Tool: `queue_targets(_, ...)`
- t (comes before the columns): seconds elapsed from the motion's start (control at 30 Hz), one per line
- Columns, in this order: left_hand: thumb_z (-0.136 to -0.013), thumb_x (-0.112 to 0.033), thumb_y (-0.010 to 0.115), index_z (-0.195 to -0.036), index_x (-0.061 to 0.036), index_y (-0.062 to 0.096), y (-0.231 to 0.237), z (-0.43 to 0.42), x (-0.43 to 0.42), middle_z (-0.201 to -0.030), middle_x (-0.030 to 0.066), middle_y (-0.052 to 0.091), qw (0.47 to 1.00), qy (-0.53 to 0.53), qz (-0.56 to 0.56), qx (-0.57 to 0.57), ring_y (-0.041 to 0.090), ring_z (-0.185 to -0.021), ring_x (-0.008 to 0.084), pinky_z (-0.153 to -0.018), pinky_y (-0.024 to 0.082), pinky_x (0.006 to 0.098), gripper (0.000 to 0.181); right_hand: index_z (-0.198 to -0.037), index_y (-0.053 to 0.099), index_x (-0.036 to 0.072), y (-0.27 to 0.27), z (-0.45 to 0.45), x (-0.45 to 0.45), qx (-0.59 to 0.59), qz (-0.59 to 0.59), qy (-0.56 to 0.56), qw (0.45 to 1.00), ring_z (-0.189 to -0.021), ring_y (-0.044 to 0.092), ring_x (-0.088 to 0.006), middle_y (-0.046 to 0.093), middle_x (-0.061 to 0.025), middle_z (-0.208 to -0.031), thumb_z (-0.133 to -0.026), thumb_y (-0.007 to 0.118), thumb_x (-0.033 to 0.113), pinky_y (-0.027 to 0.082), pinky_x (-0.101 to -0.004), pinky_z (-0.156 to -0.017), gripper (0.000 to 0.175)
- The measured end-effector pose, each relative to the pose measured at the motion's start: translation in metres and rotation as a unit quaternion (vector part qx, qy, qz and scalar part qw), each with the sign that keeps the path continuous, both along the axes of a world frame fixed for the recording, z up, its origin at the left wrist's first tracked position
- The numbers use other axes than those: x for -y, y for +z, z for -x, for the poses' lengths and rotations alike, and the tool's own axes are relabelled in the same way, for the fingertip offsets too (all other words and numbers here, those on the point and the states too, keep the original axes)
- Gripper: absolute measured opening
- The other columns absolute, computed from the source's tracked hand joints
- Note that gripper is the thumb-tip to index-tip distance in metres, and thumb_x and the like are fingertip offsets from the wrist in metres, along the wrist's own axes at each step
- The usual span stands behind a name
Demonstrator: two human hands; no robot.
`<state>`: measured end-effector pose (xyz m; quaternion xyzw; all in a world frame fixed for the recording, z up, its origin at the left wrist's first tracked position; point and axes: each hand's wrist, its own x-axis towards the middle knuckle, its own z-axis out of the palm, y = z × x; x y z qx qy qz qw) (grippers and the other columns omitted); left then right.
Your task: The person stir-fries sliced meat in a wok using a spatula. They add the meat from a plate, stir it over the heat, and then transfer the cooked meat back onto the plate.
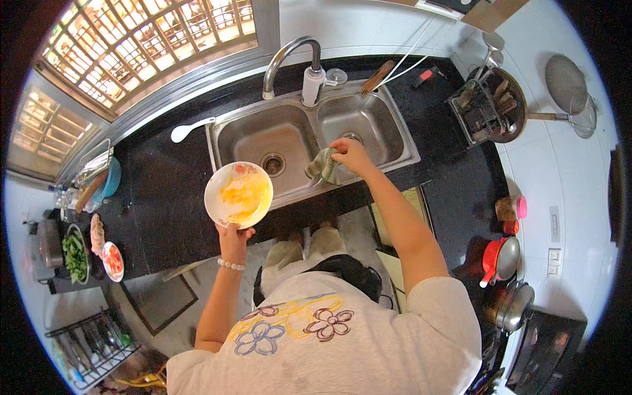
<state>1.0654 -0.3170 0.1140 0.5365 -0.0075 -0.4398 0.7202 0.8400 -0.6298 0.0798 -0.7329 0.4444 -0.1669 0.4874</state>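
Note:
My left hand (pixel 234 239) grips the near rim of a white bowl (pixel 215 197) with a red floral pattern. Yellow residue, like beaten egg, is smeared over the bowl's inside, which tilts up towards me. The bowl overlaps the front left corner of a double-basin steel sink (pixel 296 123). A green and white cloth (pixel 323 166) hangs from the pinched fingers of my right hand (pixel 351 155), over the divider between the basins. Behind the sink rises a curved chrome faucet (pixel 291 47) with a white body.
A white spoon (pixel 190 129) lies left of the sink. Further left are a plate of cut red food (pixel 113 261), leafy greens (pixel 75 259) and a blue basin (pixel 109 180). On the right stand a utensil rack (pixel 469 121), a red pan (pixel 489 261) and a steel pot (pixel 513 306).

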Motion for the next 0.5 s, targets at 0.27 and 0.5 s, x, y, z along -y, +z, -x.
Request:
queue_targets(0.27, -0.083, 0.0, 0.044, -0.131, -0.0068, 0.029, -0.011, -0.005, -0.024, -0.103, 0.0153, 0.058, 0.999, -0.024, -0.039, -0.012, 0.06, -0.06, 0.0179, -0.05, 0.054, 0.0253, 0.05, -0.107, 0.065, 0.001, -0.029, 0.007, 0.013, -0.214, 0.07, 0.066, 0.972, -0.099, 0.061, -0.0284, 0.063, -0.0169, -0.111, -0.073, 0.065, 0.001, 0.048, -0.0366, -0.085, 0.034)
queue_targets(0.5, -0.084, -0.002, 0.04, -0.13, -0.0005, 0.025, -0.003, 0.007, -0.003, -0.094, 0.0165, 0.059, 0.987, -0.154, -0.051, 0.018, 0.056, -0.053, 0.0194, -0.052, 0.053, 0.0293, 0.048, -0.115, 0.061, 0.005, -0.039, 0.072, -0.055, -0.192, 0.221, -0.085, 0.952, -0.109, 0.052, -0.037, 0.05, -0.0186, -0.122, -0.083, 0.064, 0.02, 0.043, -0.0436, -0.095, 0.036)
